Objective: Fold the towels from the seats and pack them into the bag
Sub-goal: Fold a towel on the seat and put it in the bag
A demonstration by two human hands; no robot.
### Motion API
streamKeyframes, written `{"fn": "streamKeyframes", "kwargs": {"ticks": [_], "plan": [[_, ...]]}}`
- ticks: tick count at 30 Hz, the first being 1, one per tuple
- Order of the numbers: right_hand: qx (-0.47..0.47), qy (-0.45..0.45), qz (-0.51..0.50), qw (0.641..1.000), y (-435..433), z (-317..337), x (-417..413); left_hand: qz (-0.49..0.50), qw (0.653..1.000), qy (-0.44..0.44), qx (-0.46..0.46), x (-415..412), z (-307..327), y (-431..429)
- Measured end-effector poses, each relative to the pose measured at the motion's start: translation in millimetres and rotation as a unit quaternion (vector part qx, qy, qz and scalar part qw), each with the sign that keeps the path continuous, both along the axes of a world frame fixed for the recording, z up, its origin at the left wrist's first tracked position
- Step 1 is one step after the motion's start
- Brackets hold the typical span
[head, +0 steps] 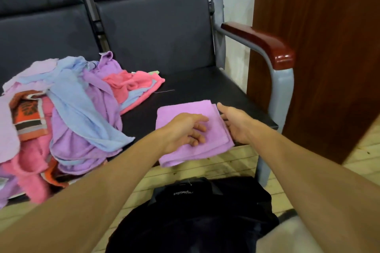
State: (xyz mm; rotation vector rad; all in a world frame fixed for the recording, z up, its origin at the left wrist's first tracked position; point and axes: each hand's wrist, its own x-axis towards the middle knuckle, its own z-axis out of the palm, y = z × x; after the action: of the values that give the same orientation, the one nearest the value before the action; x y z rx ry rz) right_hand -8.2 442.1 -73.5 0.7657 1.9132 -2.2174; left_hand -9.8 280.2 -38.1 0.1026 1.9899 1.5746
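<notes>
A folded lilac towel (185, 109) lies on the black seat (205, 86), its near end hanging slightly over the front edge. My left hand (185, 129) rests flat on top of it, fingers spread. My right hand (234, 123) touches the towel's right edge, thumb up, fingers along the side; whether it grips the cloth is unclear. A heap of unfolded towels (67, 113) in pink, lilac, blue and orange covers the left seat. The black bag (195, 217) sits on the floor below the seat, in front of me.
A grey metal armrest with a red-brown wooden top (259, 43) bounds the seat on the right. A dark wooden cabinet (320, 57) stands just beyond it. The black seat backs (144, 26) rise behind. Pale wooden floor (226, 164) shows under the seat.
</notes>
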Motion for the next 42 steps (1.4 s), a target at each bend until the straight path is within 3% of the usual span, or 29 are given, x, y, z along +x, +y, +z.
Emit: {"fn": "streamKeyframes", "kwargs": {"ticks": [4,6,14,18,21,24,27,29,32,36,42], "plan": [[0.179,-0.003,-0.010,0.984,-10.7,-6.1,-0.7,0.080,0.990,0.119,0.002,6.6,-11.0,-36.8],[0.254,0.006,0.001,0.967,-17.7,-1.6,2.5,0.119,0.983,0.136,0.020,9.7,-18.1,-56.8],[0.269,0.125,0.097,0.950,-68.8,47.6,34.7,0.183,0.975,0.084,0.090,20.9,-17.1,-91.1],[0.214,0.177,0.083,0.957,-89.9,70.0,48.2,0.260,0.958,0.042,0.111,23.7,-19.8,-92.0],[0.076,0.195,0.061,0.976,-106.2,68.8,60.0,0.282,0.947,-0.025,0.153,36.7,-20.2,-95.9],[-0.123,0.181,0.083,0.972,-115.1,56.0,74.5,0.209,0.933,-0.124,0.265,52.2,-23.4,-110.4],[-0.153,0.156,0.081,0.973,-118.4,39.1,89.4,0.161,0.912,-0.191,0.326,68.9,-34.2,-128.6],[-0.136,0.141,0.076,0.978,-117.9,27.7,99.2,0.149,0.924,-0.186,0.299,77.5,-46.2,-140.7],[-0.122,0.112,0.050,0.985,-115.9,7.9,115.4,0.162,0.963,-0.125,0.174,87.4,-62.3,-157.6],[0.086,0.077,0.071,0.991,-117.8,-32.8,130.9,0.158,0.987,-0.013,0.023,103.4,-88.7,-172.1],[0.186,0.019,0.179,0.966,-126.8,-117.0,148.8,0.003,0.979,0.068,-0.194,107.4,-158.4,-184.6]]}}
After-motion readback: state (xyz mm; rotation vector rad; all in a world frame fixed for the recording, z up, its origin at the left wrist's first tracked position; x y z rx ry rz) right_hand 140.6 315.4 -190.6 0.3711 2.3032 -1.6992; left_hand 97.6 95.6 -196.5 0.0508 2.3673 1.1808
